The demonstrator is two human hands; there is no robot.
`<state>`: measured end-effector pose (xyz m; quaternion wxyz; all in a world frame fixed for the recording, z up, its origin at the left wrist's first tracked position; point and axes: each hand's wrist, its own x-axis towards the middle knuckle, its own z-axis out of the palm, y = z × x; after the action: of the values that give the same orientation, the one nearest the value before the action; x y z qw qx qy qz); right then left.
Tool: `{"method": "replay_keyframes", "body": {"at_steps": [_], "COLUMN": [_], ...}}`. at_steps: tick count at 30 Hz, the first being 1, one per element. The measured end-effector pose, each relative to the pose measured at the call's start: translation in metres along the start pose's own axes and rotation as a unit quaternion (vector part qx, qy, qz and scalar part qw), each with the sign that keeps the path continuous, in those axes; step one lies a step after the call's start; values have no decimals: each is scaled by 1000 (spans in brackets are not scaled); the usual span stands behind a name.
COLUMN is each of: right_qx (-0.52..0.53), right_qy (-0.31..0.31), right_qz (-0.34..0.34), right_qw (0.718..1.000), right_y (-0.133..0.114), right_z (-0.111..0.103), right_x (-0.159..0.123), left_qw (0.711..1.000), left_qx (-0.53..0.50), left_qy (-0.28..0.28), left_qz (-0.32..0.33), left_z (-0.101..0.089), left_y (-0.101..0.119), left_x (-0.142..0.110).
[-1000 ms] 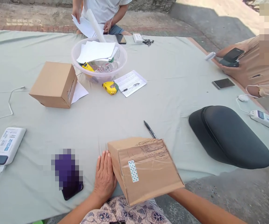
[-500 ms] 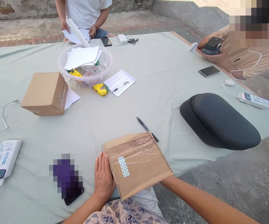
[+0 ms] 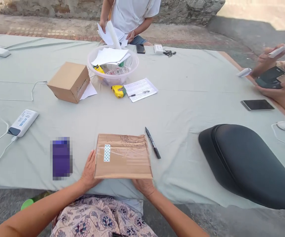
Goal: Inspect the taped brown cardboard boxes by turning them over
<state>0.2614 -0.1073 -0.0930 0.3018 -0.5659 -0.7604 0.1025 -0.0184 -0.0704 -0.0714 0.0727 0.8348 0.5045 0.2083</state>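
Note:
A flat brown cardboard box [image 3: 125, 168] lies in front of me at the near edge of the table. Clear tape, a white label strip with green marks and dark pen scribbles show on its top. My left hand [image 3: 90, 171] is against its left side, fingers stretched along it and the thumb hidden. Under its front edge, my right hand [image 3: 143, 187] holds it from below; those fingers are out of sight. A black marker pen [image 3: 152, 143] rests just right of the box. Left of it lies a blurred purple phone-like thing [image 3: 61, 159].
A black padded seat [image 3: 248, 164] sits at the right. Farther off are another cardboard box [image 3: 68, 80], a plastic basin [image 3: 95, 70] of papers and bottles, a yellow tape measure [image 3: 118, 91] and a written sheet [image 3: 142, 86]. A white power bank [image 3: 25, 123] has cables. Two people sit around the table.
My view has swung left. The box has turned squarer to me and lies flatter, and my right hand now shows at its front edge. The person at right has lifted a white object.

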Motion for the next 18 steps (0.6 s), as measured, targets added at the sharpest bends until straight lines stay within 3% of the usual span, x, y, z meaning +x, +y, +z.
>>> {"method": "replay_keyframes", "body": {"at_steps": [6, 11, 14, 16, 18], "right_qx": [5, 12, 16, 22, 34], "right_qy": [25, 40, 46, 44, 37], "right_qz": [-22, -35, -39, -33, -29], "right_qw": [999, 999, 998, 998, 998], "right_y": [-12, -15, -14, -13, -12], "right_z": [-7, -11, -10, -9, -9], "right_x": [14, 17, 13, 11, 10], "left_qw": [994, 991, 993, 972, 939], "left_qx": [75, 65, -51, -174, -257], "left_qy": [-72, -111, -90, -80, -138], "left_qz": [42, 24, -58, -137, -184], "left_z": [3, 8, 6, 1, -6], "left_y": [-12, -21, -18, -15, -10], "left_x": [-15, -30, -29, -23, -14]}}
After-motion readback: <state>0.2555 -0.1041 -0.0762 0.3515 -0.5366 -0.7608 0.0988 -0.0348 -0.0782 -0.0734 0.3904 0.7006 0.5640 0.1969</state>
